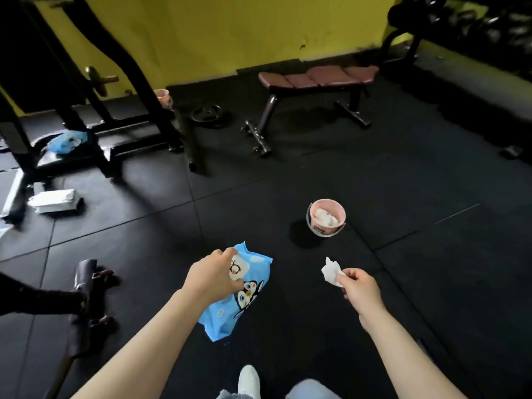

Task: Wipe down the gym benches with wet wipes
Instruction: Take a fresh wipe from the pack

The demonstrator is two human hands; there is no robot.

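Observation:
A blue wet-wipe pack [250, 295] with penguin pictures is held in front of me above the black floor; my left hand [214, 276] grips its top end. My right hand [358, 286] pinches a crumpled white wipe [331, 272] to the right of the pack. A flat bench [318, 77] with maroon pads stands near the yellow wall, well beyond both hands. A small pink bucket [326, 217] with white wipes in it sits on the floor between me and the bench.
A black rack frame [86, 110] fills the left side, with a blue bag [66, 141] and a white package [56, 200] by its feet. A weight plate [207, 115] lies on the floor. A dumbbell rack [466, 27] stands at the back right. A dark bench end [86, 289] is at my lower left.

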